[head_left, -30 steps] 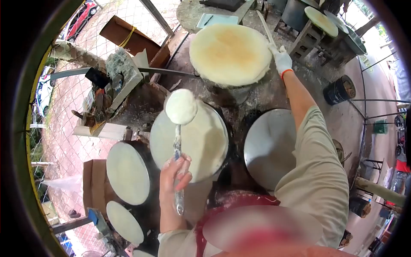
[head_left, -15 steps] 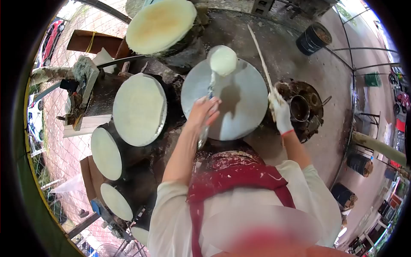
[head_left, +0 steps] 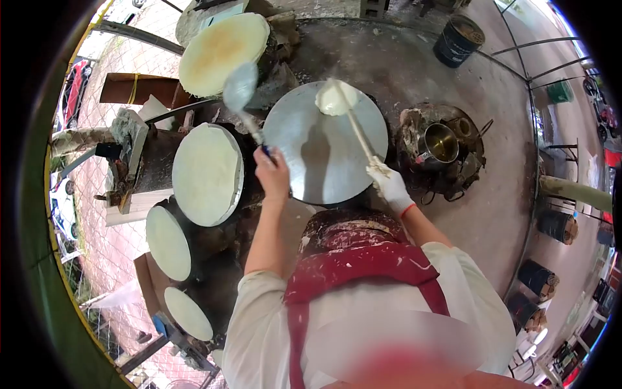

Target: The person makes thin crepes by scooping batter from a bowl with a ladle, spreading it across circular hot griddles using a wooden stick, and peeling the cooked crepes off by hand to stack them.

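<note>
My left hand, bare, is closed around the handle of a ladle. The ladle's blurred bowl is up beyond the left edge of a round grey griddle. In a white glove, my right hand grips a long wooden stick that slants up over the griddle. The stick's far end is over a small pool of pale batter near the griddle's far edge; whether it touches is blurred. Dark shadows fall across the bare metal.
On the left, several round plates carry thin pale sheets, among them a large one. A browned sheet lies at the far left. A pot of yellowish liquid stands right of the griddle. A black bucket is farther off.
Batter has gone from the ladle onto the griddle. My left hand has swung the ladle leftward off it. My right hand has brought the stick in from the right, over the batter.
</note>
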Motion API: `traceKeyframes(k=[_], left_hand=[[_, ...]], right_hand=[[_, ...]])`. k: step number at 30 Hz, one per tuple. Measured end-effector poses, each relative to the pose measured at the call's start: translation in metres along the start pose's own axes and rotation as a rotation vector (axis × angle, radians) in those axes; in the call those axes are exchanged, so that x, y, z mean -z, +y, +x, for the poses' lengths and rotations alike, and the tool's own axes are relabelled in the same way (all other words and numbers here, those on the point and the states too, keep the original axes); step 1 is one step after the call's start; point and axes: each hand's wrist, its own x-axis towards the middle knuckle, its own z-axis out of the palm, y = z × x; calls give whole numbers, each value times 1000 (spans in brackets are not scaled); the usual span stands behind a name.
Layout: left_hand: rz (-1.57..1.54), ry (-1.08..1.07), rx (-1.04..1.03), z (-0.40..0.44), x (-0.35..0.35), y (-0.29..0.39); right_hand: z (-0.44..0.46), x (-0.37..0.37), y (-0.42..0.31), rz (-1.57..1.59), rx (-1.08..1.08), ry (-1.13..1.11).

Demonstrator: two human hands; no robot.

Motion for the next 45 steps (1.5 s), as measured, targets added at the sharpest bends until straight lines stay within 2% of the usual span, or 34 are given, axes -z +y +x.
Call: traceKeyframes(k=[2,4,5,6,7,9,10,11,14,15,17,18,19,24,25,28,29,30,32,33,34,37,40,41,42,44,45], left_hand=[[0,-40,-11,-1,17,-29],[-99,-117,116,-14,33,-48],[-148,-150,176,-21,41,-56],[-171,-195,226,-29,50,-63],[-193,-241,277,-40,60,-69],[-265,-310,415,-55,81,-69],[-317,-330,504,-60,89,-61],[-368,-349,594,-67,97,-56],[-422,-379,692,-79,116,-62],[-408,-372,697,-81,121,-67],[-382,-340,715,-87,127,-79],[-366,-319,730,-90,129,-83],[-441,-305,777,-92,131,-83],[-433,-236,843,-104,128,-71],[-437,-217,875,-108,126,-62],[-351,-195,877,-117,125,-39],[-368,-166,905,-120,123,-35],[-384,-138,933,-126,120,-31],[-402,-102,966,-136,117,-24],[-409,-90,970,-140,114,-21],[-419,-74,974,-143,110,-18],[-406,-32,1000,-154,106,-9],[-366,-7,1053,-157,106,0],[-367,10,1054,-158,105,3],[-368,25,1057,-159,104,6],[-361,32,1065,-161,104,7],[-357,28,1072,-165,102,4]], right_hand=[[10,-7,7,-3,252,42],[-1,-5,-7,-254,469,179],[-17,6,-21,-337,402,227],[3,15,3,-184,547,222],[27,16,25,-102,572,254],[19,7,17,91,348,105],[-9,-4,-16,198,102,-74],[-16,-18,-28,169,85,-126],[-5,-28,-19,-34,97,-156],[2,-26,-10,-70,351,-51],[14,2,-4,-120,640,42],[17,16,-11,-111,532,55],[17,19,-26,-79,335,63],[5,-26,-59,6,58,-234],[15,-23,-54,-47,51,-301],[44,12,-42,-272,455,-168],[69,32,-36,-223,690,-164],[87,48,-36,-84,510,-131],[104,59,-51,-156,180,-248],[85,41,-63,-161,399,-294],[79,30,-67,-48,158,-451],[66,21,-75,-201,-45,-550],[95,54,-84,-312,545,-474],[113,66,-92,-226,463,-472],[134,69,-92,-116,390,-358],[158,69,-91,-355,433,-557],[140,59,-99,-358,278,-607]])
